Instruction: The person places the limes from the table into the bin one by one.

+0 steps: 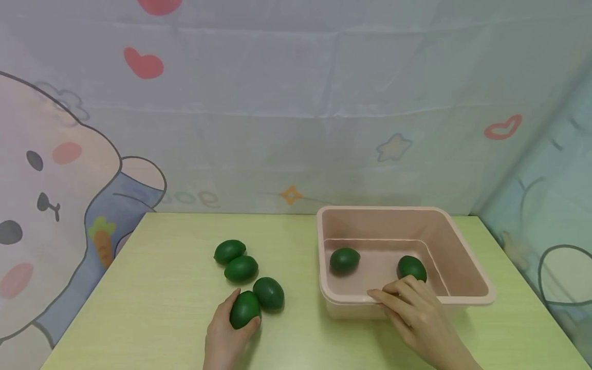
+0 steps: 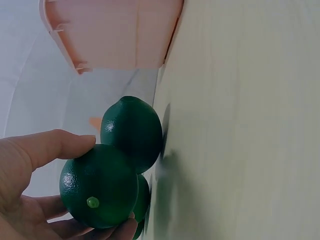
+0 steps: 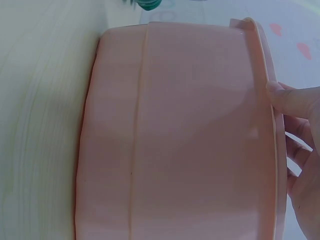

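The left hand (image 1: 227, 335) has its fingers clamped round a green fruit (image 1: 245, 311); a second fruit (image 1: 269, 295) touches it, and two more fruits (image 1: 241, 269) lie beyond the fingertips on the counter (image 1: 152, 288). The right hand (image 1: 418, 317) pinches the near rim of a pink bin (image 1: 376, 224), two other fruits (image 1: 345, 261) inside, past its fingers.

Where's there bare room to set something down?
Bare: table left of the four bunched limes, table between them and the pink bin, and bin floor between its two limes. Crowded: around the left hand and at the rim the right hand holds.
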Demonstrator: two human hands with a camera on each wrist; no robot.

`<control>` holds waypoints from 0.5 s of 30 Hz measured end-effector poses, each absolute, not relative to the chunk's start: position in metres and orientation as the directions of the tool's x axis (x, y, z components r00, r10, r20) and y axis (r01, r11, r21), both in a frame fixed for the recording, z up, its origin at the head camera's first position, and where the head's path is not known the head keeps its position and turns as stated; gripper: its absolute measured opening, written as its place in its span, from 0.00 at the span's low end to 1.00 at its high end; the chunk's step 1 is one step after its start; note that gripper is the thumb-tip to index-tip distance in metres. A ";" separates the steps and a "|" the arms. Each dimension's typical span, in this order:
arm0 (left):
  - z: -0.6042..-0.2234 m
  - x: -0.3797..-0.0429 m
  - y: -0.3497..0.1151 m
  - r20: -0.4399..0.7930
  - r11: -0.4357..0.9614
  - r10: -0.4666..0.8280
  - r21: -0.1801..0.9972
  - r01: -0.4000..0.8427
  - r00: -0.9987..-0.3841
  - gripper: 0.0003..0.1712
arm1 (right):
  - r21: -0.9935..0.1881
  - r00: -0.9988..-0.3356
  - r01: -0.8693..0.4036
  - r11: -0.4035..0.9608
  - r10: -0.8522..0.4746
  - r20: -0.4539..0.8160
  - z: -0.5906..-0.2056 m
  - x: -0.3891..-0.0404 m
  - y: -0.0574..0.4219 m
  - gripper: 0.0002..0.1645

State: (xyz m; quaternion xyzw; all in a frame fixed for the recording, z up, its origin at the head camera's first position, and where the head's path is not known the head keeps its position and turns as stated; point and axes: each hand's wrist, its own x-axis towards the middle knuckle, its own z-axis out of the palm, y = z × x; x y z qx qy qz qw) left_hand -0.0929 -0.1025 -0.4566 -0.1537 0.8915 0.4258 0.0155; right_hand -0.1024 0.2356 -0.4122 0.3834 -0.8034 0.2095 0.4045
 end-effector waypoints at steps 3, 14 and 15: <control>-0.455 -0.093 -0.103 -0.144 0.596 -0.257 0.755 -0.274 -0.956 0.44 | -0.031 -0.379 -0.789 0.614 -0.446 0.811 -0.412 -0.102 0.236 0.22; -0.443 -0.090 -0.101 -0.120 0.584 -0.246 0.773 -0.246 -0.962 0.44 | -0.032 -0.381 -0.790 0.612 -0.450 0.808 -0.412 -0.103 0.237 0.21; -0.442 -0.090 -0.100 -0.120 0.581 -0.246 0.776 -0.245 -0.962 0.44 | -0.033 -0.382 -0.790 0.613 -0.449 0.808 -0.413 -0.103 0.237 0.21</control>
